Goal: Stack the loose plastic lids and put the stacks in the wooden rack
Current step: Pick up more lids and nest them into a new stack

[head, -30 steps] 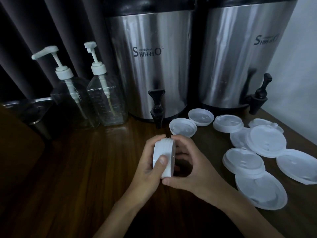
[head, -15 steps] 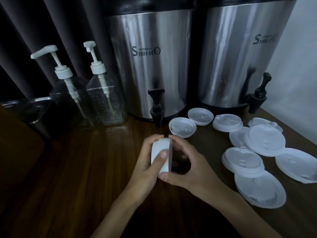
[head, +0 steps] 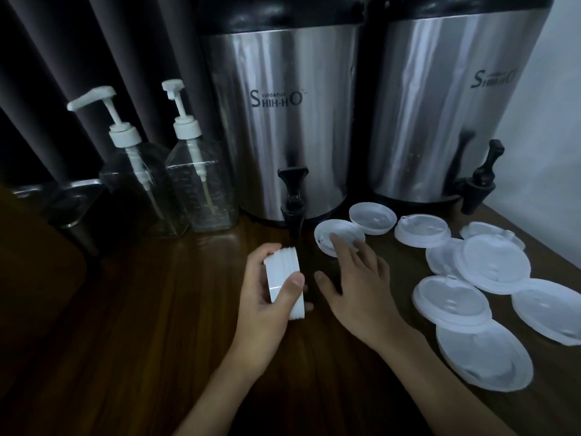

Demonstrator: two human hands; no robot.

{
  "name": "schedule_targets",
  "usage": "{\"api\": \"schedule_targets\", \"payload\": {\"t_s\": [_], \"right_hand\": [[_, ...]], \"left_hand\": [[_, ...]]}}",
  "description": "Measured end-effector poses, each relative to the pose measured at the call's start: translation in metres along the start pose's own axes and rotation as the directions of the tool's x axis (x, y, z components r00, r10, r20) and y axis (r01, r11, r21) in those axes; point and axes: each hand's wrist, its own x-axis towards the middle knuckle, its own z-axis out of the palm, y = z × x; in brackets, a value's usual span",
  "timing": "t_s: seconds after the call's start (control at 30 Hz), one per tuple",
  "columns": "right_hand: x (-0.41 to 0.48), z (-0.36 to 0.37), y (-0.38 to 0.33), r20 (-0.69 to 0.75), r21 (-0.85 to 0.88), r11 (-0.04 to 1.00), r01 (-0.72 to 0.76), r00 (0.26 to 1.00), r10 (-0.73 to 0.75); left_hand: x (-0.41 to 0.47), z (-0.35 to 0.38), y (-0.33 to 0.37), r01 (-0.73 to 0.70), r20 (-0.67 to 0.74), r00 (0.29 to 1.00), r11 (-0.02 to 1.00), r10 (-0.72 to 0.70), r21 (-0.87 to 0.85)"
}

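Lid stack [head: 280, 269] part-hidden, left hand [head: 267, 306] gripping

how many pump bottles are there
2. The left bottle and the right bottle stand side by side at the back left of the table, the right one beside the left urn. None seems hidden.

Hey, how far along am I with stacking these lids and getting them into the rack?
Done: one stack of lids is gathered, gripped on edge by the left hand. In hand: the right hand reaches with straight fingers onto the nearest loose lid. Left: about eight other lids lie loose on the table, and no rack is in view.
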Motion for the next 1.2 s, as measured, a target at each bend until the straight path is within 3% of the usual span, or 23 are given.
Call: {"api": "schedule_targets", "payload": {"t_s": [0.17, 0.33, 0.67, 0.73, 0.83, 0.97, 1.07, 1.2], "right_hand": [[-0.003, -0.003, 0.002, -0.127, 0.022, 0.998, -0.058, 0.99, 0.06], [0.0, -0.003, 0.004, -0.045, 0.043, 0.992, -0.116, 0.992, 0.117], [-0.005, -0.01, 0.009, -0.03, 0.112, 0.988, -0.11, 0.993, 0.114], [-0.007, -0.014, 0.009, -0.005, 0.315, 0.937, -0.15, 0.987, 0.16], [-0.011, -0.021, 0.005, 0.074, 0.661, 0.725, -0.195, 0.978, 0.197], [-0.016, -0.026, -0.004, 0.169, 0.866, 0.459, -0.199, 0.98, 0.104], [-0.02, -0.023, -0.011, 0.205, 0.879, 0.437, -0.193, 0.979, 0.021], [-0.021, -0.019, -0.016, 0.221, 0.856, 0.485, -0.18, 0.975, -0.029]], "left_hand": [[0.003, -0.002, -0.002, 0.04, 0.005, 0.999, 0.998, -0.04, -0.055], [0.004, -0.004, -0.004, 0.065, 0.004, 0.998, 0.994, -0.065, -0.084], [0.005, -0.004, -0.004, 0.071, 0.017, 0.997, 0.993, -0.069, -0.093], [0.005, -0.004, -0.004, 0.072, 0.025, 0.997, 0.993, -0.07, -0.092], [0.004, -0.004, -0.003, 0.066, 0.038, 0.997, 0.994, -0.063, -0.086], [0.003, -0.004, -0.003, 0.052, 0.049, 0.998, 0.994, -0.048, -0.094], [0.003, -0.005, -0.004, 0.038, 0.032, 0.999, 0.997, -0.036, -0.073], [0.004, -0.006, -0.006, 0.027, 0.039, 0.999, 0.999, -0.026, -0.031]]}}
